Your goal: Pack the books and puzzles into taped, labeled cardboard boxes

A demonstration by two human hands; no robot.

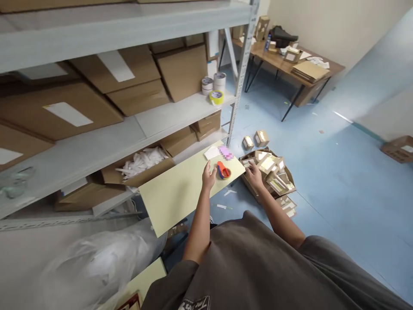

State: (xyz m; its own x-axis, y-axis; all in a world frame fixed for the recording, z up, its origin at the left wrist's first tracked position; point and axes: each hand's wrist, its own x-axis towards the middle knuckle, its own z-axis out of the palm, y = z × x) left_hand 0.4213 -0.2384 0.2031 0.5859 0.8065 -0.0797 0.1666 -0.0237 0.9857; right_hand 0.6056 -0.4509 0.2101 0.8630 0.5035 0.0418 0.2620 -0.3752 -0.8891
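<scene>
1. Your left hand, fingers spread and empty, is over the desk; the red-and-blue tape dispenser lies on it, just beside that hand at 3 o'clock.
2. Your right hand looks loose and empty by the desk's end, small boxes at its 3 o'clock; I cannot tell whether it touches their carton.
3. You seem to be reaching; gripping the dispenser calls for closing fingers around its body.
</scene>
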